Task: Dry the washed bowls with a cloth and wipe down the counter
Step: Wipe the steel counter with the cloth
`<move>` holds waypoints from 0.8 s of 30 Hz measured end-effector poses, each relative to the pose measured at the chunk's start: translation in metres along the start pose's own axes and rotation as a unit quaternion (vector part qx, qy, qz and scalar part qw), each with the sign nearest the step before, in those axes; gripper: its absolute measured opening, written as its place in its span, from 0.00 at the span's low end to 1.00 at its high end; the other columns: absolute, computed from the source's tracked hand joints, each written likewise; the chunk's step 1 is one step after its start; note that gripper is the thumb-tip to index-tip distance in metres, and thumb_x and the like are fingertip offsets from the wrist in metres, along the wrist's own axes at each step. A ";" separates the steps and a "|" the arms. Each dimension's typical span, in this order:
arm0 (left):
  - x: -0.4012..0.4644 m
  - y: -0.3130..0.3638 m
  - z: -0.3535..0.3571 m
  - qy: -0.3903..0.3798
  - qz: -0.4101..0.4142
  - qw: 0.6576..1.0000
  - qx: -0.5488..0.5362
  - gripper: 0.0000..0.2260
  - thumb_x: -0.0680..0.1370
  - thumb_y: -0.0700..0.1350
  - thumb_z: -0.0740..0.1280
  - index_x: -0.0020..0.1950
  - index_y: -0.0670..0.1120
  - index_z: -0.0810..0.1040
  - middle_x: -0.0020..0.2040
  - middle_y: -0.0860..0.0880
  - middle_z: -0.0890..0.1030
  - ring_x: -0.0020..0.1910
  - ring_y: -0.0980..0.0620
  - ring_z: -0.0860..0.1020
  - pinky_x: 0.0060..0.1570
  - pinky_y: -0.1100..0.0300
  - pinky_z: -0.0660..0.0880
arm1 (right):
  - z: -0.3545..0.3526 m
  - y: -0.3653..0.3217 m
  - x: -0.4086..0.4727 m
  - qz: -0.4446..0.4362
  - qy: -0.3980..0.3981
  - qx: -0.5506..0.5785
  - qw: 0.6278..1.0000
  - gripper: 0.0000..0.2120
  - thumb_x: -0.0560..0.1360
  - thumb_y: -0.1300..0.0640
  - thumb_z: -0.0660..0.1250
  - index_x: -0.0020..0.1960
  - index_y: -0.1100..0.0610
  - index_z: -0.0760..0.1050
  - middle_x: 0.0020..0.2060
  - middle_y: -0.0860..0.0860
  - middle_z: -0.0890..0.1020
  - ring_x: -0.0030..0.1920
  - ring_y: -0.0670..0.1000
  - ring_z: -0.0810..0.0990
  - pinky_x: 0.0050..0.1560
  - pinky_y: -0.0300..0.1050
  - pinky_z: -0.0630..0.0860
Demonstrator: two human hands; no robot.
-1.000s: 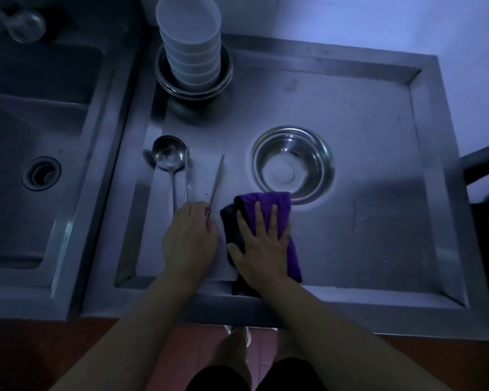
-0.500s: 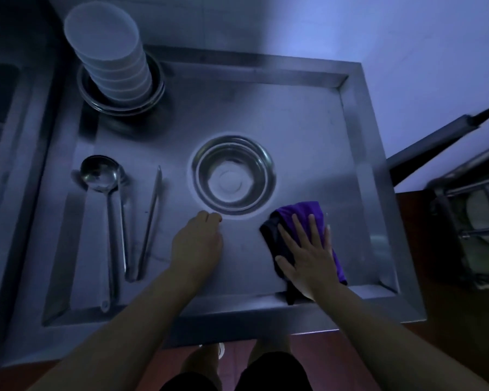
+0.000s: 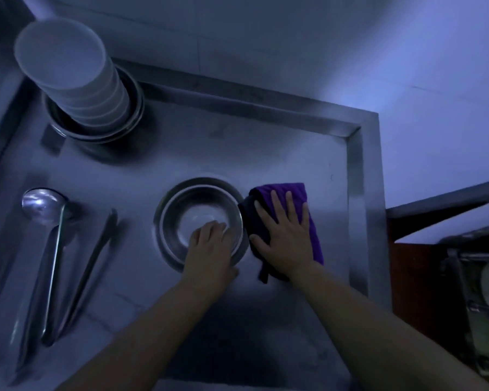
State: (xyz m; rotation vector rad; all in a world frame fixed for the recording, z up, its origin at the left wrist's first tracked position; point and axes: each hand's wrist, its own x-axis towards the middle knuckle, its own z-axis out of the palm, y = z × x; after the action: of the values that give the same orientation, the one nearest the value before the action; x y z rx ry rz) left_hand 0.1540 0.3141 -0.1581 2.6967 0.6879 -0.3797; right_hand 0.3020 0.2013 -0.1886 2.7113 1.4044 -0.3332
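The right hand (image 3: 287,239) pressed the purple cloth (image 3: 308,221) flat on the bench (image 3: 294,153), fingers straight and spread, just right of the steel bowl (image 3: 181,204). The cloth's long side ran away from the person. The left hand (image 3: 209,249) rested on the bowl's near rim, fingers curled; whether it gripped was unclear.

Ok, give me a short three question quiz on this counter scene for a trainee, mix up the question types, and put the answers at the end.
1. True or false: the right hand lies flat on the purple cloth.
2. Multiple choice: the left hand rests on A) the ladle, B) the steel bowl, C) the stack of white bowls.
3. Fill in: the cloth lies to the ___ of the steel bowl, from the person's view.

Key: 1 true; 2 B; 3 right.
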 end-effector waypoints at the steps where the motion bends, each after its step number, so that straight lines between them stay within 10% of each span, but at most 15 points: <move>1: 0.007 0.005 0.000 0.000 -0.009 1.000 0.002 0.36 0.69 0.55 0.69 0.73 0.46 0.61 0.72 0.46 0.63 0.73 0.45 0.57 0.69 0.51 0.53 | -0.003 0.007 0.020 -0.008 0.000 -0.006 1.000 0.35 0.72 0.33 0.48 0.77 0.43 0.48 0.77 0.52 0.48 0.76 0.58 0.41 0.72 0.63 0.34; 12: 0.056 0.025 -0.008 -0.056 -0.019 0.995 0.081 0.53 0.68 0.59 0.71 0.75 0.43 0.35 0.77 0.44 0.38 0.75 0.43 0.36 0.69 0.43 0.31 | -0.031 -0.017 0.198 -0.176 0.018 -0.019 0.984 0.32 0.75 0.34 0.49 0.76 0.42 0.47 0.77 0.52 0.45 0.76 0.58 0.39 0.71 0.64 0.36; 24: 0.092 0.067 -0.032 -0.138 0.091 0.951 0.260 0.40 0.77 0.48 0.61 0.74 0.37 0.35 0.76 0.35 0.39 0.76 0.39 0.40 0.68 0.38 0.33 | -0.031 0.071 0.181 -0.127 0.048 0.005 0.991 0.32 0.76 0.38 0.48 0.77 0.46 0.48 0.77 0.50 0.49 0.76 0.54 0.41 0.73 0.57 0.36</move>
State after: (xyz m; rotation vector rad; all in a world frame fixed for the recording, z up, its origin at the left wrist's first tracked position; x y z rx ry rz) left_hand 0.2707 0.3080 -0.1431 3.0606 0.2772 -0.9848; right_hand 0.4660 0.3093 -0.2017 2.5897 1.7826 -0.2256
